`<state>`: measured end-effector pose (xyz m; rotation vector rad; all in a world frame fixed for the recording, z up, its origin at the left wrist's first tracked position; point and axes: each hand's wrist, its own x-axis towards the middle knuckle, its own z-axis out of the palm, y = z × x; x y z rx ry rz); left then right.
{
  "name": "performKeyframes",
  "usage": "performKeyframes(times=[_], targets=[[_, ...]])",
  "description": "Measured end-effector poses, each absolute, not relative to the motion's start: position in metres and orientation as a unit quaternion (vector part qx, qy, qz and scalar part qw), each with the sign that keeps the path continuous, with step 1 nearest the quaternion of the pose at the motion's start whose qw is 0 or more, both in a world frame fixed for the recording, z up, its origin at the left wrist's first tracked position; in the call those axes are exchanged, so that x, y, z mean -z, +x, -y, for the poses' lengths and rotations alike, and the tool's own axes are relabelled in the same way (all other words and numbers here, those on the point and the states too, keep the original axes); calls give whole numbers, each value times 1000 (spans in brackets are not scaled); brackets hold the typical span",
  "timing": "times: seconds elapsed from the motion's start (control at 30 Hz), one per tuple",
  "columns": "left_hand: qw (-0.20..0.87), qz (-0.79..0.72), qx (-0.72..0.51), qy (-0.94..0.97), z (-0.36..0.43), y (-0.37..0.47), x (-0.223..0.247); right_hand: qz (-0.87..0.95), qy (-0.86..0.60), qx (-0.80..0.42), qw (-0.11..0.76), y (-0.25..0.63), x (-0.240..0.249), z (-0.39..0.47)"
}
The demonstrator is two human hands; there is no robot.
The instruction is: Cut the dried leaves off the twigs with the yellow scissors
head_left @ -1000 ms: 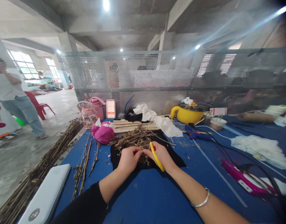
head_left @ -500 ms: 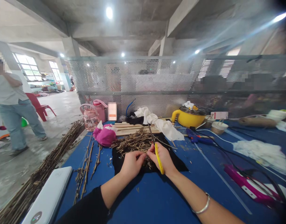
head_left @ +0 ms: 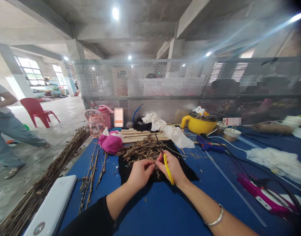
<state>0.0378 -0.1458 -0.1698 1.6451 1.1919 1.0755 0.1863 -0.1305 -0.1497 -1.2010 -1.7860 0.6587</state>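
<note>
My right hand (head_left: 172, 167) holds yellow-handled scissors (head_left: 168, 168), seen nearly edge-on, with the dark blades pointing up and away. Its thumb and fingertip are pinched together close to my left hand (head_left: 140, 173). My left thumb and forefinger also press together; whatever is between them is too small to make out. Both hands hover at the near side of a black cloth (head_left: 187, 170). On that cloth lies a heap of dry brown twigs (head_left: 138, 149), partly hidden behind my fingers.
Wooden sticks (head_left: 130, 132) and white cloth (head_left: 178, 136) lie beyond the heap. A yellow pot (head_left: 202, 124), a blue glue gun (head_left: 211, 146) and a magenta power strip (head_left: 261, 193) are rightward. A white power bank (head_left: 52, 206) and bundled stalks (head_left: 49, 173) line the left; a person (head_left: 8, 124) stands beyond.
My hands stay close together, with fingertips shifted slightly and the scissors tilted a little more to the left. The person at far left has moved further left.
</note>
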Motion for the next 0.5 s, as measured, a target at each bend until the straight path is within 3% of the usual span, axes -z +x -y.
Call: performKeyframes(times=[0.13, 0.33, 0.4, 0.5], targets=[[316, -473, -417, 709, 149, 36, 165, 709, -483, -257, 445, 187, 154, 129], [265, -466, -399, 744, 152, 36, 162, 698, -488, -260, 455, 187, 158, 126], [274, -477, -415, 725, 150, 36, 164, 707, -484, -266, 443, 188, 159, 125], [370, -508, -466, 623, 144, 36, 166, 727, -506, -243, 396, 189, 159, 127]])
